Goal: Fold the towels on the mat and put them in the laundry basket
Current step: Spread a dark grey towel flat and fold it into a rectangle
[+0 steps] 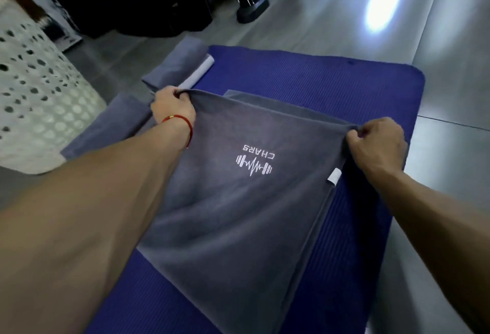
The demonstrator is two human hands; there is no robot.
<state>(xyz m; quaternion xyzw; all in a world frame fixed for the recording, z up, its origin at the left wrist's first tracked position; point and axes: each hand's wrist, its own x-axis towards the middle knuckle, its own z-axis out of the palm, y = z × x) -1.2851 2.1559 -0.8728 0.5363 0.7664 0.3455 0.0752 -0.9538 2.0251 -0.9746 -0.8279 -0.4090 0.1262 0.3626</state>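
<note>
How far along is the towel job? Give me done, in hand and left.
Done: one folded grey towel lies at the mat's far-left corner. In hand: the left hand and right hand pinch the corners of the logo towel, lifting its edge for a fold. Left: another towel beside the mat, and moving everything into the white laundry basket.

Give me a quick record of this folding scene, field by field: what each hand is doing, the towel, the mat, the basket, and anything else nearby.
left hand: grips the far left corner of the grey towel
right hand: pinches the far right corner, lifted off the mat
grey towel: spread, far edge raised; white logo reading CHARS, white tag on right edge
blue mat: on the floor under the towel
other towels: two grey ones at the mat's left edge, look folded
laundry basket: white, perforated, at left
wrist: red string bracelet on left
</note>
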